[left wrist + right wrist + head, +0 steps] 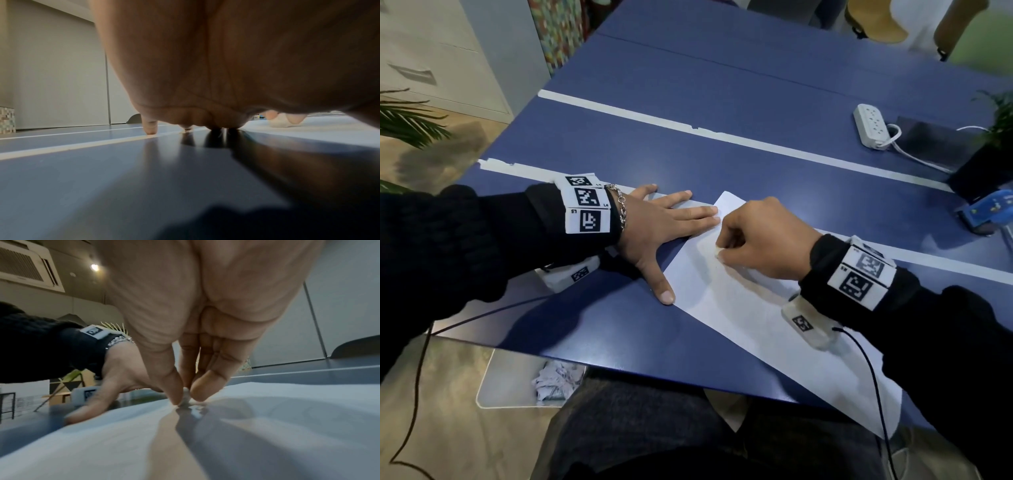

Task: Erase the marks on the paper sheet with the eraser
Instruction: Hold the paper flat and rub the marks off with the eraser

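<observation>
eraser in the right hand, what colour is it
White, or off-white. The eraser shows best in the left wrist view, pinched against the paper.

White paper sheet flat on table; small eraser pressed on it.

White paper sheet on a blue worktop crossed by white tape stripes. Black sleeves, wristbands white with black square-patterned markers. White power strip, pale eraser.
</observation>
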Demonstrator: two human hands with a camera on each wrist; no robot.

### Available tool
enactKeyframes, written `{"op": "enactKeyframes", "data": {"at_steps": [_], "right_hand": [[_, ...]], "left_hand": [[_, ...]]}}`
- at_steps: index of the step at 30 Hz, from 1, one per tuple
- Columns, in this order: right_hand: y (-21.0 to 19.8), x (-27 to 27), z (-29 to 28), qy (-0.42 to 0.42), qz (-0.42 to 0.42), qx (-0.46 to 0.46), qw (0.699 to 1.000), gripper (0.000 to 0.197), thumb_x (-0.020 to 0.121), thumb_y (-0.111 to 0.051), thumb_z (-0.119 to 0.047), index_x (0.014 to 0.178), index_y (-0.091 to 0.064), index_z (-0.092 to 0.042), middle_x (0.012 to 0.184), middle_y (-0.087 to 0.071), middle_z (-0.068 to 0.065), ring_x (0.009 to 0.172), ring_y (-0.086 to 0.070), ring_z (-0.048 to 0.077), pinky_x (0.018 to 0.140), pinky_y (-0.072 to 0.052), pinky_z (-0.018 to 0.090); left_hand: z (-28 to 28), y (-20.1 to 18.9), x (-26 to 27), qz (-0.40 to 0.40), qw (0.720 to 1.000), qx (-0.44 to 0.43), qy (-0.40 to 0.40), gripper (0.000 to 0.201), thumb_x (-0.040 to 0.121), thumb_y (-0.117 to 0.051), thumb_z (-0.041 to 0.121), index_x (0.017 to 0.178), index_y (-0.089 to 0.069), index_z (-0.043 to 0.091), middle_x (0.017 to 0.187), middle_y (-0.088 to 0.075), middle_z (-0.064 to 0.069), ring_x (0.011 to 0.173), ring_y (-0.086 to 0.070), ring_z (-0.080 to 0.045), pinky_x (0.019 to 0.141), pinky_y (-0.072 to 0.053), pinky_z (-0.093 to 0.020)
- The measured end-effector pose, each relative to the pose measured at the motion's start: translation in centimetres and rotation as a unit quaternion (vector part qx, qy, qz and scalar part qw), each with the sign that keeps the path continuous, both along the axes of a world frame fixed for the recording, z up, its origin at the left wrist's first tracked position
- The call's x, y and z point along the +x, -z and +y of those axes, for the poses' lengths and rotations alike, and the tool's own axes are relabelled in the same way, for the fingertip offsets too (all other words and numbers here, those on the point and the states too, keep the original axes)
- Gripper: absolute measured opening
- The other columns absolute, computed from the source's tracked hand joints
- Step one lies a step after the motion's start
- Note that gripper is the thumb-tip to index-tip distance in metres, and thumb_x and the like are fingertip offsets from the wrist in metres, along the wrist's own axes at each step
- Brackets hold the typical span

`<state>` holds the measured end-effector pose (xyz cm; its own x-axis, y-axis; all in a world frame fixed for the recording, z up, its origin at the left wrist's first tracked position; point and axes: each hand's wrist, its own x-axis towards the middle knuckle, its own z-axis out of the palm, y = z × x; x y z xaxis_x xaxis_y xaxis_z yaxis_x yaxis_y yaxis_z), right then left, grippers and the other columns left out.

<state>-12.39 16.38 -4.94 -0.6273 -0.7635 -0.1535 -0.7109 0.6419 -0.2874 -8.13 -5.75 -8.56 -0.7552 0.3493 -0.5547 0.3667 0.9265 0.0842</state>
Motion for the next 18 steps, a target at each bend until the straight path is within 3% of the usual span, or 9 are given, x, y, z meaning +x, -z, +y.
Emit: {"op": "enactKeyframes", "data": {"at_steps": [6,11,16,18], "right_hand": [[0.2,2.8,0.5,-0.072,-0.041,0.024,0.996,0.010,0.084,-0.070,-0.029,0.092,-0.076,-0.027,0.081,-0.073,-0.016,0.071,-0.059,0.003,0.074,-0.049,0.018],[0.1,0.7,0.7,-0.003,0.001,0.009,1.000,0.007,0.084,-0.070,-0.026,0.086,-0.075,-0.022,0.079,-0.072,-0.012,0.075,-0.064,0.009,0.078,-0.056,0.033],[0.3,3.8,0.6,-0.075,-0.019,0.022,0.997,0.011,0.086,-0.066,-0.027,0.093,-0.075,-0.026,0.083,-0.074,-0.013,0.076,-0.062,0.007,0.077,-0.051,0.025],[0.2,3.3,0.6,-0.066,-0.010,0.025,0.997,0.011,0.086,-0.066,-0.028,0.092,-0.075,-0.025,0.084,-0.074,-0.012,0.078,-0.063,0.009,0.078,-0.052,0.027]], "left_hand": [[-0.3,0.2,-0.1,-0.003,1.000,0.012,-0.005,0.151,0.046,-0.058,0.106,0.154,0.032,0.050,0.161,0.035,0.034,0.156,0.030,-0.017,0.122,0.010,-0.067],[-0.2,0.2,-0.1,-0.007,1.000,0.008,-0.005,0.151,0.047,-0.058,0.106,0.154,0.032,0.050,0.160,0.036,0.034,0.156,0.029,-0.017,0.122,0.009,-0.068],[-0.1,0.0,-0.1,-0.009,1.000,0.007,-0.004,0.150,0.050,-0.064,0.101,0.155,0.030,0.050,0.160,0.036,0.034,0.157,0.028,-0.018,0.122,0.010,-0.068],[0.0,-0.1,-0.1,-0.010,1.000,0.004,-0.005,0.150,0.051,-0.065,0.101,0.155,0.030,0.049,0.159,0.037,0.034,0.157,0.028,-0.018,0.122,0.010,-0.068]]}}
